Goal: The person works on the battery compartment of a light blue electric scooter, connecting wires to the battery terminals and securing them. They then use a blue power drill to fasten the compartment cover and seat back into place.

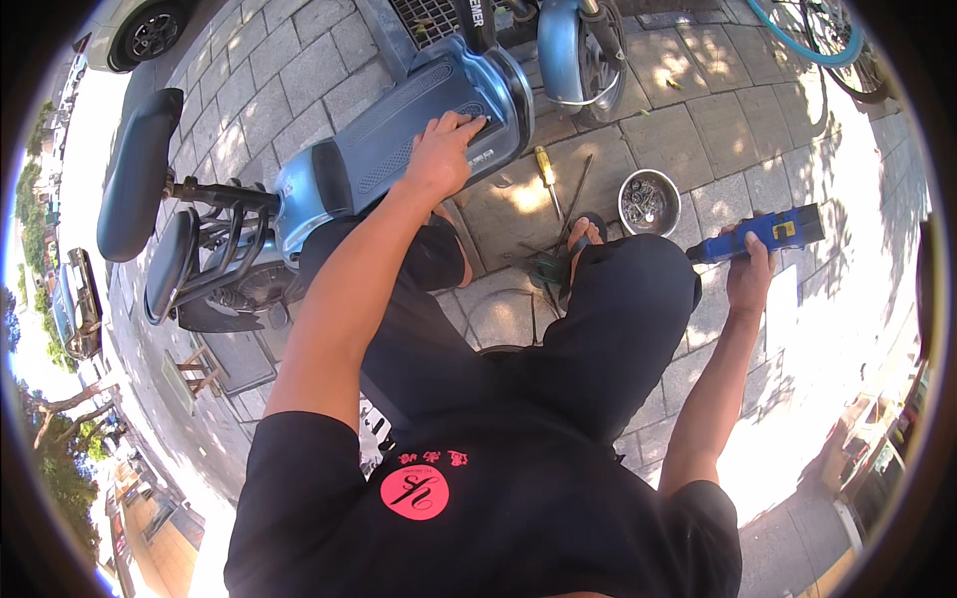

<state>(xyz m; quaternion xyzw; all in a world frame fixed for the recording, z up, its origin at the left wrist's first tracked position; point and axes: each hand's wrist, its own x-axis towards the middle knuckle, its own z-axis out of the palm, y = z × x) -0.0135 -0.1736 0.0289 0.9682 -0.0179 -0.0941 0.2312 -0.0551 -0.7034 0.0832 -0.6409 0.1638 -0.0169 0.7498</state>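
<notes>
My left hand [439, 154] rests on the footboard [399, 130] of a blue electric scooter, its fingers stretched toward the board's front right edge. No object shows in it, though the palm side is hidden. Out to the right, my right hand [750, 269] is wrapped round a blue cordless power tool [763, 234] that looks like a drill or driver. Its dark nose points left, toward my knee. On the paving between the scooter and my feet lies a screwdriver [546, 167] with a yellow handle. A metal bowl [649, 202] holding small metal parts stands to its right.
The scooter's black seat [140, 174] juts out at the left, and its blue front fender [561, 55] is at the top. Thin dark rods and a green-handled tool [548, 267] lie by my sandalled foot. A bicycle wheel [817, 45] stands at the upper right; a parked car [140, 35] is upper left.
</notes>
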